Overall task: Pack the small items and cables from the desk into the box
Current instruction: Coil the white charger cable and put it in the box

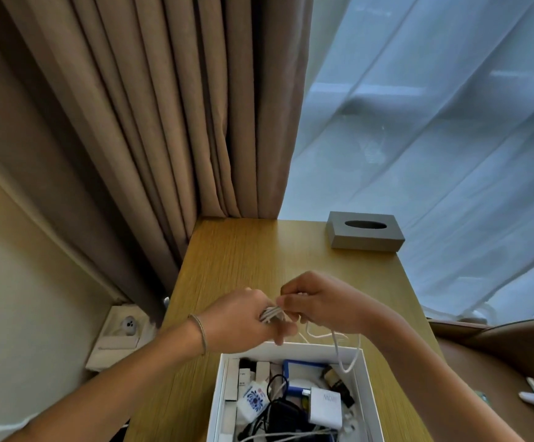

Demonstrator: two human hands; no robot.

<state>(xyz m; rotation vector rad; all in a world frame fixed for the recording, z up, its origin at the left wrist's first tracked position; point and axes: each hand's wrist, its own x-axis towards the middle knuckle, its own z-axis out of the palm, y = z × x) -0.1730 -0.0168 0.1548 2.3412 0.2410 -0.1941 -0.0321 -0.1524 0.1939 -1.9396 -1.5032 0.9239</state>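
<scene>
A white cable (272, 313) is bunched into short loops and pinched at the coil, its loose end drooping from the grip down into the open white box (365, 378) just below, which already holds chargers, adapters and dark cords.

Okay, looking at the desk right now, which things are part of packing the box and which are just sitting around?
Part of the job:
- white cable, being coiled by the left hand and right hand
- white box, already holding a white charger, black cables and a blue case

Just lying about:
- grey tissue box
- curtains
- wall socket
</scene>
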